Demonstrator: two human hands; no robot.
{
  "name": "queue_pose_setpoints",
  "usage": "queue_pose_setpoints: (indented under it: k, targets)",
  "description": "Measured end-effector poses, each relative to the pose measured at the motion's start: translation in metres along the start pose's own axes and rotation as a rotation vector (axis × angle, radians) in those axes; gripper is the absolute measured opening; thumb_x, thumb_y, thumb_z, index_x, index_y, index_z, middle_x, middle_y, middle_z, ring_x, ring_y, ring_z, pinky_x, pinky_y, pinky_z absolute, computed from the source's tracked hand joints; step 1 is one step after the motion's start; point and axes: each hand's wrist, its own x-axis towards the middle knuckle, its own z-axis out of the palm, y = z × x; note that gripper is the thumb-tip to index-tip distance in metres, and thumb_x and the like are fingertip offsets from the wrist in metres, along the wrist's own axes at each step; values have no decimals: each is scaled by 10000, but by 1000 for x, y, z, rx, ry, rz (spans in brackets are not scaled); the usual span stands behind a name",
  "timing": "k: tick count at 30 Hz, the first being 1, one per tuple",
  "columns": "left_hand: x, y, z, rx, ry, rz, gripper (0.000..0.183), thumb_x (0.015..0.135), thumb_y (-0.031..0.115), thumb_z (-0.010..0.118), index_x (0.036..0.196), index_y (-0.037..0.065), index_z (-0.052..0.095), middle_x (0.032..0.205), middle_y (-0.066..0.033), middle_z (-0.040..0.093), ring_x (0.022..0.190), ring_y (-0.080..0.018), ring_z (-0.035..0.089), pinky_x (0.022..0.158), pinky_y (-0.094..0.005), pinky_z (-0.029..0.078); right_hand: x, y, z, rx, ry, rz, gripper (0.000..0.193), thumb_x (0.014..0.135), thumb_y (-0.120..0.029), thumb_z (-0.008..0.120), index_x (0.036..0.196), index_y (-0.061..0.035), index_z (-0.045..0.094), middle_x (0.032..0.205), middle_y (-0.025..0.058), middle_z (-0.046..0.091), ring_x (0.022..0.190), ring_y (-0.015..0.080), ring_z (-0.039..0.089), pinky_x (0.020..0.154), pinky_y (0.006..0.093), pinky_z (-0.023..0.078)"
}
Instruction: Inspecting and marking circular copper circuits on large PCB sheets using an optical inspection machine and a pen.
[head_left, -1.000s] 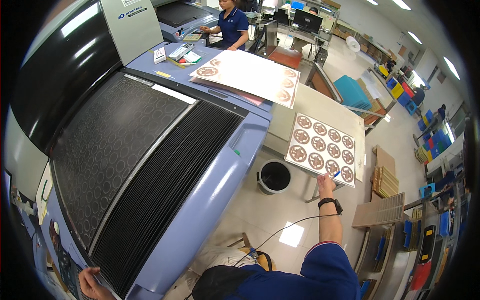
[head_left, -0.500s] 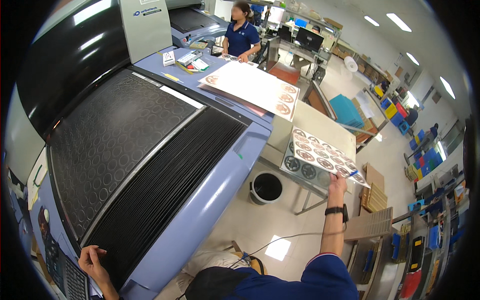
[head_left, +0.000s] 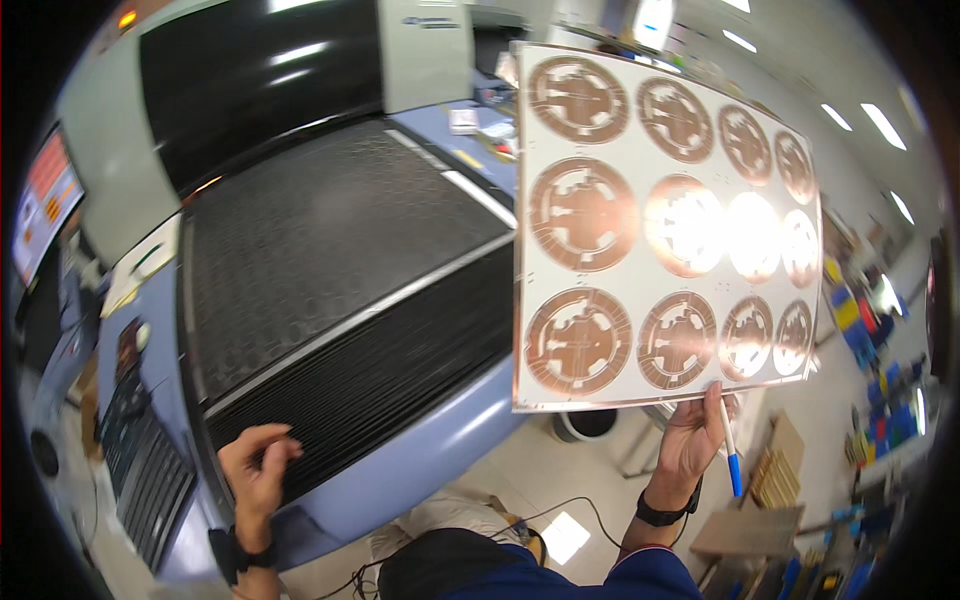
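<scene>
My right hand (head_left: 692, 440) grips the bottom edge of a white circuit board panel (head_left: 650, 255) printed with rows of round copper patterns. The panel stands raised and tilted, with glare across its middle. A white marker pen with a blue end (head_left: 733, 460) hangs down from the same hand. At the lower left, my left hand (head_left: 262, 468) hovers by the front corner of the machine's ribbed black cover (head_left: 380, 370). Its fingers are loosely bent and apart, holding nothing. Beyond the cover lies the machine's dark bed (head_left: 320, 240), faintly marked with circles.
A keyboard (head_left: 150, 490) sits on the left ledge, with a lit screen (head_left: 48, 200) behind it. Small boxes (head_left: 464, 122) lie on the machine's far right side. On the floor are a dark bin (head_left: 588, 425) and a cable (head_left: 590, 505). Shelving with coloured bins lines the right.
The panel has come up off the table in my right hand and now stands before me. My view has turned left. The left hand remains near the machine's front corner.
</scene>
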Motion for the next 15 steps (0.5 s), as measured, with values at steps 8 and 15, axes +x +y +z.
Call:
queue_pose_setpoints:
  k: [8,15]
  targets:
    - [11,43,-10,648,213,483,538,746,145,800,1233,11,615,1280,-188,599,1173,-356,591,979,-419,493,-11,149,154,10,-214,569,200,951,-16,583,1148,8,554,1029,78,643,915,169,660,802,339,583]
    - [52,-20,-40,869,185,285,329,830,182,725,1123,45,667,1179,-122,659,1118,-323,604,923,-410,479,-61,300,223,-60,-353,962,239,972,-15,522,1203,46,507,1078,119,629,915,212,666,817,398,598]
